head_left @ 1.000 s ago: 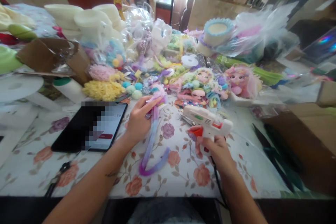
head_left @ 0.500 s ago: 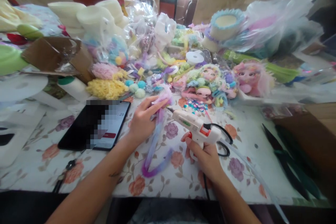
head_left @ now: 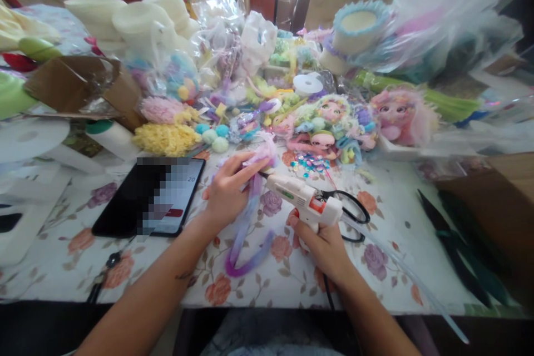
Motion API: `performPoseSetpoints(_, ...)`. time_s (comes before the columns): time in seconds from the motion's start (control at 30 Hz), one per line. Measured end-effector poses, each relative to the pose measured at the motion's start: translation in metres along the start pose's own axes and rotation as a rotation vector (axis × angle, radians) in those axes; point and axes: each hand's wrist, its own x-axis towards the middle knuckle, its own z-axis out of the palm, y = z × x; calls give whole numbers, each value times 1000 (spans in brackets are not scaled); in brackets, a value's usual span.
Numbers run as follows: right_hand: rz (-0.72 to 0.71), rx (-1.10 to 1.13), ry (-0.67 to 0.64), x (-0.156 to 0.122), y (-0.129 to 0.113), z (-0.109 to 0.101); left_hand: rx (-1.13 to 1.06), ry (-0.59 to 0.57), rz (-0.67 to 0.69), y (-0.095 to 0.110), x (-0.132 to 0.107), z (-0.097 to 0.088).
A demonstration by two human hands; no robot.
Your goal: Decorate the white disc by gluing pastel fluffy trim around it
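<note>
My left hand (head_left: 228,186) is closed on a fuzzy purple-and-blue strip (head_left: 243,228), which looks like a pipe cleaner. A fluffy pale pink-lilac tuft (head_left: 265,150) shows at its fingertips. The strip hangs down and curls into a hook on the cloth. My right hand (head_left: 319,245) is wrapped round the handle of a white glue gun (head_left: 302,197) with a red trigger. The gun's nozzle points left and reaches the strip just under my left fingers; whether it touches cannot be told. A long clear glue stick (head_left: 411,275) trails out of the gun's back.
Black-handled scissors (head_left: 354,208) lie behind the gun. A phone (head_left: 150,197) rests on the flowered tablecloth (head_left: 200,258) at left. Dark shears (head_left: 454,250) lie at right. Sequins (head_left: 311,165), pompoms (head_left: 220,144), doll heads (head_left: 323,139) and a white spool (head_left: 307,84) crowd the back.
The glue gun has shifted slightly left, its nozzle closer in under my left fingers. My left hand keeps its hold on the strip. The view has shifted slightly.
</note>
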Motion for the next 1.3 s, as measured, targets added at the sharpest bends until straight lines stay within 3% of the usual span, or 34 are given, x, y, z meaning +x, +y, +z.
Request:
performPoseSetpoints(0.73,-10,-73,62,-1,-6,-3,37,-15,-6,-2,-1,1)
performPoseSetpoints(1.0,32,34,113,-1,-9,-1,39,-7,-10,-1,0,0)
performPoseSetpoints(1.3,27,-39,47,-3,-5,-3,45,-9,3,-1,0,0)
